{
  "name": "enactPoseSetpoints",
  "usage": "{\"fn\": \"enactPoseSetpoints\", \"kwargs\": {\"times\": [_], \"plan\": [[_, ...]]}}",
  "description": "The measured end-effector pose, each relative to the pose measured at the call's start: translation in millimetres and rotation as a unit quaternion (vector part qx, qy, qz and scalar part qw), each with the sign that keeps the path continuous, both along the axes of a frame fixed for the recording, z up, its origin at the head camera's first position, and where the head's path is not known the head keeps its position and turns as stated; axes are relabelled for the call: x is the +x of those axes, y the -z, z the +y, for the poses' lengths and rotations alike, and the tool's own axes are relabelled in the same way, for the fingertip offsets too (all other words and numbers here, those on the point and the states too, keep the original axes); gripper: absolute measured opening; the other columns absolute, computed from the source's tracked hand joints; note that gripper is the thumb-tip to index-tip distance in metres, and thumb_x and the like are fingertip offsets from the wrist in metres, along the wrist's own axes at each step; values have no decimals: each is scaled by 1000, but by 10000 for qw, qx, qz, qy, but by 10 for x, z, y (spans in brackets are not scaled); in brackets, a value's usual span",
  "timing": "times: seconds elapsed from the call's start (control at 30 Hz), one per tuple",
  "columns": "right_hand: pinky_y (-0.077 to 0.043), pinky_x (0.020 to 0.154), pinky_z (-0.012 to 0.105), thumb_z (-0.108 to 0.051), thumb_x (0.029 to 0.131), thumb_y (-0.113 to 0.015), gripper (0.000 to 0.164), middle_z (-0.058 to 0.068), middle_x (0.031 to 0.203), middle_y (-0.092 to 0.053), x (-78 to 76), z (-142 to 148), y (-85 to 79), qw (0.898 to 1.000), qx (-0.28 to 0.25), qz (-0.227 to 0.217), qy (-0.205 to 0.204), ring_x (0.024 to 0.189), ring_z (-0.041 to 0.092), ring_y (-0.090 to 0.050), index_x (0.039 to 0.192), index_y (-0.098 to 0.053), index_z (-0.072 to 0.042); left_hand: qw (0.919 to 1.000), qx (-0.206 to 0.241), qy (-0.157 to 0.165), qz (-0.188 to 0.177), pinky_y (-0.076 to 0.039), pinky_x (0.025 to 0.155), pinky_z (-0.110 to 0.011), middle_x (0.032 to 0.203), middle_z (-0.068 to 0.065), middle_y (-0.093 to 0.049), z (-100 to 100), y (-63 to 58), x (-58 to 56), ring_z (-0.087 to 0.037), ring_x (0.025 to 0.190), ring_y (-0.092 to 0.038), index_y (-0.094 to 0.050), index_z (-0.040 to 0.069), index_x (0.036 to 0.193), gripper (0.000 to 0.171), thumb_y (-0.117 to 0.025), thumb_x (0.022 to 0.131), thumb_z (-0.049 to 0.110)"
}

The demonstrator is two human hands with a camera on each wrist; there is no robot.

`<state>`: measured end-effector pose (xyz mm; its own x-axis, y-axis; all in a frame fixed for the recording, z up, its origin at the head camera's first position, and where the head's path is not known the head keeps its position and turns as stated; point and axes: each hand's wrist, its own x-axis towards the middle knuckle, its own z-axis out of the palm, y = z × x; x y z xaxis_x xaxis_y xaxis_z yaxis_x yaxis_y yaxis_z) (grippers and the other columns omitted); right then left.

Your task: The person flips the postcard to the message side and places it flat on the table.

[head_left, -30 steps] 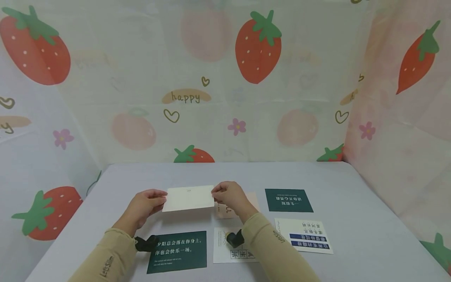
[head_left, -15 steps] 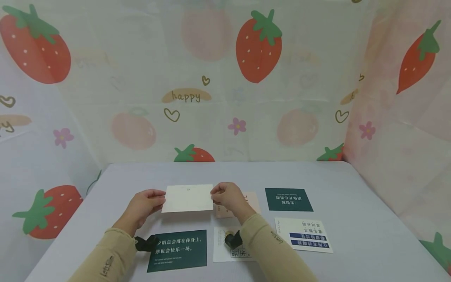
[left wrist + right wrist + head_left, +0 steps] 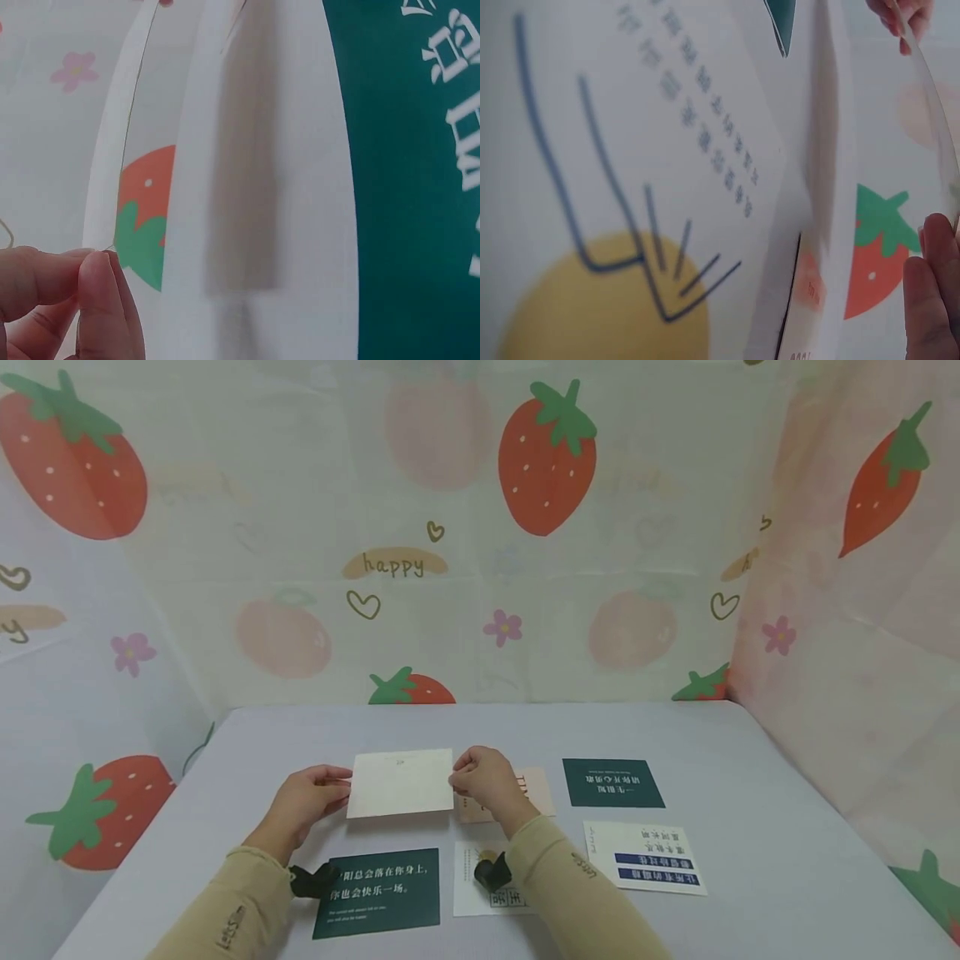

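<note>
A white card, its visible face nearly blank with a small mark near the top edge, is held up over the table between both hands. My left hand pinches its left edge, thumb and fingertips meeting there in the left wrist view. At the right edge my right hand pinches it too. A shadow lies on the cloth beneath. Seen edge-on in the left wrist view, the card stands apart from the tabletop. Partly behind the right hand lies a pale pink card with lettering.
Nearest the left forearm lies a dark green card with white characters. Under the right wrist is a white printed card. Farther right are another green card and a white card with blue bars. A strawberry-print curtain backs the table.
The white card has tilted so more of its face shows toward the head camera. Both hands keep their pinch and stay almost in place; the cards on the table lie as before.
</note>
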<state>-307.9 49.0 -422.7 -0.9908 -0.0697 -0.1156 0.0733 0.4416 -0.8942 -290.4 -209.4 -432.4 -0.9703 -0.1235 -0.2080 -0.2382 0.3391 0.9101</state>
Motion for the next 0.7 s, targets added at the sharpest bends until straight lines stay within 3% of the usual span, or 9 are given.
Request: {"fn": "enactPoseSetpoints", "kwargs": {"times": [0.3, 0.7], "plan": [[-40, 46, 25, -9, 78, -65, 6, 1, 69, -62, 2, -28, 39, 9994, 302, 124, 108, 62, 15, -55, 82, -60, -10, 9999, -60, 7, -92, -52, 80, -30, 110, -14, -59, 21, 10, 0, -17, 91, -59, -55, 1, 120, 33, -58, 88, 7], [-47, 58, 25, -7, 78, -67, 9, 2, 73, -61, -11, -82, 63, 9994, 284, -17, 191, 67, 13, -58, 85, -62, -9, 9996, -221, 27, -149, -51, 82, -31, 111, -15, -58, 25, 50, -7, -20, 97, -58, -55, 0, 121, 32, -55, 89, 6]]}}
